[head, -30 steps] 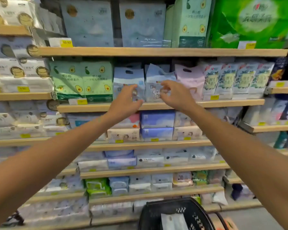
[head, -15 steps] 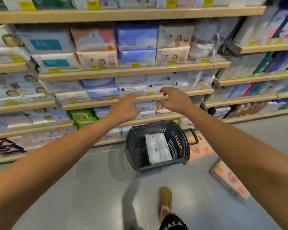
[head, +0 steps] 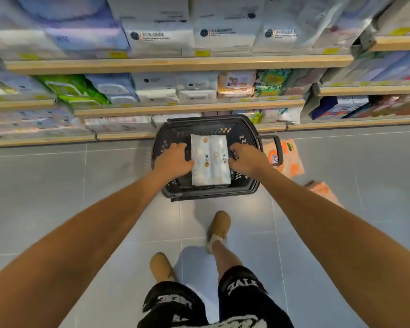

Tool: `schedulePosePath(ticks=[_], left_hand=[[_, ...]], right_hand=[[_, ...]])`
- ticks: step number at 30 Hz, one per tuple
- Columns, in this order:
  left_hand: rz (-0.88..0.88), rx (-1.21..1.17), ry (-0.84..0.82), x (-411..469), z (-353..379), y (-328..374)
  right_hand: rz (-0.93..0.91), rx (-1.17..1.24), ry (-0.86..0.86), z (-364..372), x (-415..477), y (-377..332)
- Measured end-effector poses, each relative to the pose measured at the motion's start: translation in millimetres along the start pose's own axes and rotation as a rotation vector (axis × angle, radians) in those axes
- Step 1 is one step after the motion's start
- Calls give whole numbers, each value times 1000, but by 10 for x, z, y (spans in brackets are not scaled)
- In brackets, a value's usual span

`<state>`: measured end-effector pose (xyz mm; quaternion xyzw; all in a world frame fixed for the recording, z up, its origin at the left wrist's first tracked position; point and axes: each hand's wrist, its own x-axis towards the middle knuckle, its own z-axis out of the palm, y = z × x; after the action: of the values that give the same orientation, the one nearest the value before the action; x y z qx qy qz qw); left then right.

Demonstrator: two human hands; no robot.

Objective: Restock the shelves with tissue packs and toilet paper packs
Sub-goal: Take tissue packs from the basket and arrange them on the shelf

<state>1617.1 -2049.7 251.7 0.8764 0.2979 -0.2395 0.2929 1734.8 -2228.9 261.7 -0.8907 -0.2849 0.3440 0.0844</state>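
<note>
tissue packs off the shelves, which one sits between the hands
The white pack in the black basket, flanked by both hands; the two orange-printed packs lie on the floor to its right.

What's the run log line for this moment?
stage: pickup | left hand, right hand: flanking white tissue pack | pack: in black basket

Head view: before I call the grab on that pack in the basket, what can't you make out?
- Grip: left hand and right hand flank the white pack; fingertips hidden, contact unclear.
- Basket floor: covered by pack and hands.
- Pack print: too small.
- Orange packs on the floor: partly behind the basket handle.
</note>
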Motion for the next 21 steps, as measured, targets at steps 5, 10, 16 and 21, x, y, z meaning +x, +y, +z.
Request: schedulePosePath(ticks=[5, 10, 16, 21], left_hand=[[-129, -132, -81, 618, 785, -156], [-198, -275, -153, 1329, 1650, -504], [-119, -284, -61, 2268, 2506, -732], [-172, -201, -73, 2808, 2970, -749]], right_hand=[[85, 117, -120, 543, 674, 476], [156, 201, -238, 1269, 1369, 807], [204, 214, -229, 2059, 2119, 1133], [216, 213, -147, 2530, 2424, 1301]])
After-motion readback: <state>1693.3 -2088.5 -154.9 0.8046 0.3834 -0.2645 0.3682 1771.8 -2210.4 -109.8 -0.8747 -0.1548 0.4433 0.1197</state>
